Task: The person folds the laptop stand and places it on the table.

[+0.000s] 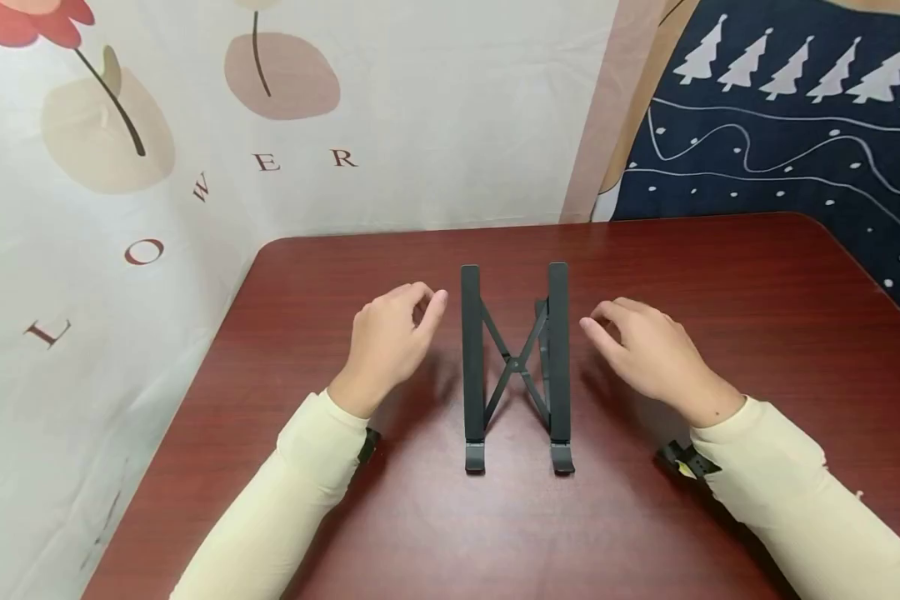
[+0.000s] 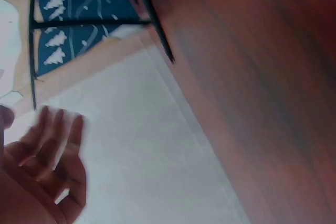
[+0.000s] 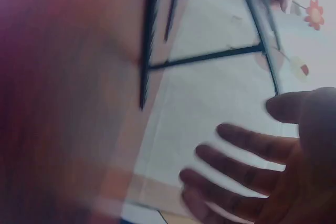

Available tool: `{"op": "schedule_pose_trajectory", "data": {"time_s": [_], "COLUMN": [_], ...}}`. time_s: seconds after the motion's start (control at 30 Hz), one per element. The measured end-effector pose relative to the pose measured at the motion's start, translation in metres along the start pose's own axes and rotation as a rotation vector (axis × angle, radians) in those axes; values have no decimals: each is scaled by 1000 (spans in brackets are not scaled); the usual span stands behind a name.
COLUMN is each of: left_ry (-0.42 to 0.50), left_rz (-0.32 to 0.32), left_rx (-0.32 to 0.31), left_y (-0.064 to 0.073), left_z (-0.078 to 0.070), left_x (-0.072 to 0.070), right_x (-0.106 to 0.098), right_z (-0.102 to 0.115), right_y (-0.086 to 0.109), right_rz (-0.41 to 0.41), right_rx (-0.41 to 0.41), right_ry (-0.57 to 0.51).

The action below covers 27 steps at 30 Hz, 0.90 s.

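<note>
A black folding laptop stand (image 1: 515, 365) stands unfolded on the table, its two long rails joined by crossed bars and small lips at the near ends. To its left my left hand (image 1: 392, 337) hovers with loosely bent fingers, apart from the rail. My right hand (image 1: 648, 346) is on the opposite side, thumb toward the stand, holding nothing. In the left wrist view the fingers (image 2: 76, 135) are spread beside the stand's frame (image 2: 94, 23). The right wrist view has spread fingers (image 3: 247, 142) and the thumb close to the end of a stand leg (image 3: 270, 72).
The reddish-brown wooden table (image 1: 270, 500) ends at a back edge against a pale flower-printed cloth (image 1: 450, 108). A dark blue cloth with white trees (image 1: 765, 150) hangs at the back right. Dark straps sit at both wrists.
</note>
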<state>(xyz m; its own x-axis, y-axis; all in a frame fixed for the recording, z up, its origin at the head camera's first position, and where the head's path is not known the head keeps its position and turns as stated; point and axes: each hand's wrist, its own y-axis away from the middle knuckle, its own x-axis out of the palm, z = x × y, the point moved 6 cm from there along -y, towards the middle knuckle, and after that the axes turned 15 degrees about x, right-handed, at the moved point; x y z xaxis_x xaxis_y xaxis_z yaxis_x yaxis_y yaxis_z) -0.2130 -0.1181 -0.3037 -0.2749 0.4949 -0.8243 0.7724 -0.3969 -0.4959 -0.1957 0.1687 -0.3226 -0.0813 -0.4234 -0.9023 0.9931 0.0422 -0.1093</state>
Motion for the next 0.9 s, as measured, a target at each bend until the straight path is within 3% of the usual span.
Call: {"op": "schedule_pose_trajectory", "data": {"time_s": [0.1, 0.23, 0.4, 0.53, 0.7, 0.9], "left_ry": [142, 259, 287, 318, 263, 224], "left_rz": [-26, 60, 187, 257, 273, 289], "left_rx": [39, 95, 145, 177, 222, 220], "left_y": [0, 1, 5, 9, 11, 11], "left_z": [-9, -17, -23, -25, -27, -24], "left_x": [0, 6, 16, 24, 29, 32], "right_x": [1, 9, 23, 31, 37, 38], "right_z": [3, 5, 8, 10, 8, 6], "right_y": [4, 6, 10, 13, 14, 13], "right_rz": [45, 178, 342, 413, 450, 459], "right_rx": [-8, 10, -1, -27, -33, -28], "right_ry": [-173, -338, -427, -472, -478, -472]}}
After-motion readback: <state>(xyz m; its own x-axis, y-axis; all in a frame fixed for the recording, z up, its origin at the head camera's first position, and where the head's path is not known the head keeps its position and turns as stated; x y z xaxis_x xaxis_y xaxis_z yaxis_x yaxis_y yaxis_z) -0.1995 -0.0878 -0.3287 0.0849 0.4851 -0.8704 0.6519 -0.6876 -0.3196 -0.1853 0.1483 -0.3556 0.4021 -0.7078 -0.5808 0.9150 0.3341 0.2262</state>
